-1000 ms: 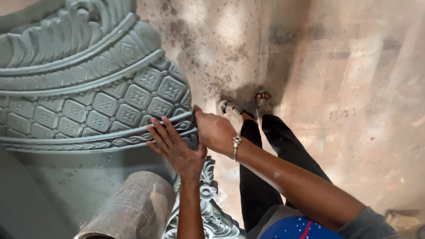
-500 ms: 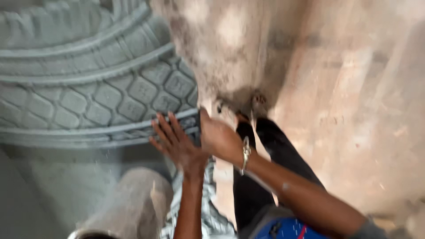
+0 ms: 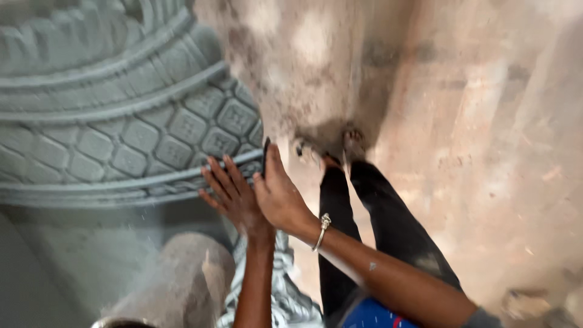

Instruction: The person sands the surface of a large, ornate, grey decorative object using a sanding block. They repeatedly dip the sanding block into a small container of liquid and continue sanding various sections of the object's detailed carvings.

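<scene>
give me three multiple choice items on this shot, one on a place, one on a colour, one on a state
1. Where does the left hand rest?
A. on the lower rim of the carved grey relief
B. on the floor
C. on the person's knee

2. What colour are the trouser legs below the arms?
A. white
B. black
C. yellow

3. How is the left hand set?
A. clenched in a fist
B. open, fingers spread flat
C. wrapped round a hammer

Answers:
1. A, the palm lies against the ridged band at the bottom edge of the relief.
2. B, both legs show black down to the feet.
3. B, the fingers fan out flat on the surface, while the right hand, with a bracelet at its wrist, presses a thin dark tool to the same edge.
</scene>
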Action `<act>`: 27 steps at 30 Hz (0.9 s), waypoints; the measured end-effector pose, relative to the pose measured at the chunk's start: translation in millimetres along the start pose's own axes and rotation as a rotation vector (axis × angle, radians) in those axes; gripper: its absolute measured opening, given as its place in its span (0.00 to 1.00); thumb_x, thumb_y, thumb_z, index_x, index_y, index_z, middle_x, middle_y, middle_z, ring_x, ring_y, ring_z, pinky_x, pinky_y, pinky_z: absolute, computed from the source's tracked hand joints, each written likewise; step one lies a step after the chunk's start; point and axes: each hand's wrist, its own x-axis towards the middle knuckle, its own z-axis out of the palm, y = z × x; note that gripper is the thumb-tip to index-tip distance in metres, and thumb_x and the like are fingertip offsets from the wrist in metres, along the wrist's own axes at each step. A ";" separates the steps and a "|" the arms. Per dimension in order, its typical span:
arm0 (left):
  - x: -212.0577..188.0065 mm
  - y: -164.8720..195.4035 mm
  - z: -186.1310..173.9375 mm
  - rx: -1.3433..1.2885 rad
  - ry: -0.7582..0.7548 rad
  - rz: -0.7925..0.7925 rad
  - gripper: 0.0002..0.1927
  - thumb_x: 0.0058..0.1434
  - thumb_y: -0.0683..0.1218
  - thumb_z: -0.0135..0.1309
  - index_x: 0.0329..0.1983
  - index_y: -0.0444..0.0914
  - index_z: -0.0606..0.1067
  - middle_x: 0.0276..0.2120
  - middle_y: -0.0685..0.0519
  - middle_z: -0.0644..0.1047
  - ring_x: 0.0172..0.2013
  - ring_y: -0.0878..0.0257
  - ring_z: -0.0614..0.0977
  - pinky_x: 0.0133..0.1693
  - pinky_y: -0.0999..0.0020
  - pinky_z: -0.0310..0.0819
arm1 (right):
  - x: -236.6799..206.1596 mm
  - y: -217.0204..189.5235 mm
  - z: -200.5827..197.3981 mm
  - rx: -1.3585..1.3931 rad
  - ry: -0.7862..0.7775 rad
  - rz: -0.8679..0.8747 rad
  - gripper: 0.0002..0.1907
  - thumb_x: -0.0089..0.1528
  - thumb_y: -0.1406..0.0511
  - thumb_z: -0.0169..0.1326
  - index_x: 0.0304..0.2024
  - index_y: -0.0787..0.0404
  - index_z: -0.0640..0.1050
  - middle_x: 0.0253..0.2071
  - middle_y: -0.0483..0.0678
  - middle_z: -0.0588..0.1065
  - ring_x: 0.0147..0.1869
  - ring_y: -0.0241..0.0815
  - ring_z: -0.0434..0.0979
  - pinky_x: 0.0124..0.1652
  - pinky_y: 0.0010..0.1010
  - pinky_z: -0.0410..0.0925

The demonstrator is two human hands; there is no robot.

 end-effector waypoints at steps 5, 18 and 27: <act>-3.1 -1.1 2.4 -0.133 0.078 0.062 0.44 0.72 0.57 0.51 0.80 0.37 0.43 0.77 0.41 0.44 0.76 0.45 0.43 0.71 0.37 0.33 | -2.9 5.8 5.3 0.068 0.067 -0.153 0.39 0.72 0.61 0.37 0.75 0.77 0.38 0.79 0.71 0.38 0.83 0.65 0.36 0.74 0.40 0.40; -4.9 4.5 -7.2 -0.176 0.059 0.070 0.46 0.70 0.60 0.48 0.80 0.36 0.43 0.79 0.42 0.44 0.78 0.46 0.42 0.73 0.39 0.30 | 14.4 33.5 1.6 0.068 0.058 -0.183 0.39 0.72 0.58 0.39 0.76 0.72 0.41 0.79 0.66 0.43 0.83 0.58 0.43 0.75 0.44 0.44; 2.3 20.5 -34.1 -0.209 0.031 0.082 0.59 0.61 0.63 0.62 0.80 0.31 0.42 0.78 0.35 0.42 0.78 0.39 0.40 0.72 0.33 0.28 | -43.8 117.4 -87.8 0.108 -0.208 0.104 0.29 0.72 0.63 0.36 0.76 0.43 0.63 0.66 0.40 0.73 0.19 0.29 0.59 0.23 0.28 0.67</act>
